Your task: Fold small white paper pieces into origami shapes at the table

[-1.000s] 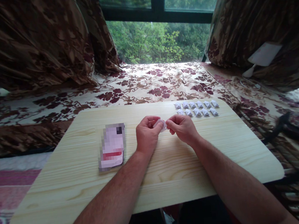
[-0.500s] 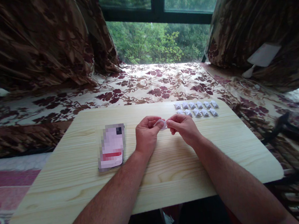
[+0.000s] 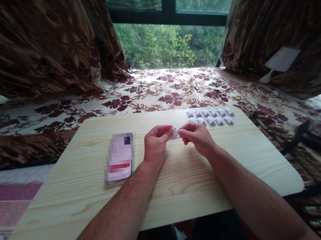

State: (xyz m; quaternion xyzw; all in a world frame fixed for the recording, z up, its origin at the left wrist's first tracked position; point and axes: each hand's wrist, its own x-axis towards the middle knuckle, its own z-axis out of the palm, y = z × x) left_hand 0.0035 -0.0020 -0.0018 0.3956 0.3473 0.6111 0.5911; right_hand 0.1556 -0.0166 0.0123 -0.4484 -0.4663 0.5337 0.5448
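Between my two hands, above the middle of the wooden table, is a small white folded paper piece (image 3: 173, 133). My left hand (image 3: 157, 140) pinches its left side between thumb and fingers. The fingertips of my right hand (image 3: 193, 135) are closed on its right edge. The exact shape of the paper is partly covered by my fingers. Just behind my right hand, small white folded paper pieces (image 3: 213, 112) with raised, pointed tops lie in two rows near the table's far right corner.
A pinkish phone (image 3: 120, 158), blurred by pixelation, lies on the table (image 3: 78, 189) left of my forearm. Beyond the far edge is a flower-patterned cloth surface (image 3: 171, 92) below a window. A white lamp (image 3: 282, 59) stands at the right. A dark chair (image 3: 294, 140) sits beside the table.
My left hand has shifted very slightly left, and its thumb has slid back, so more of the white paper shows. My right hand stays at the paper's right edge.
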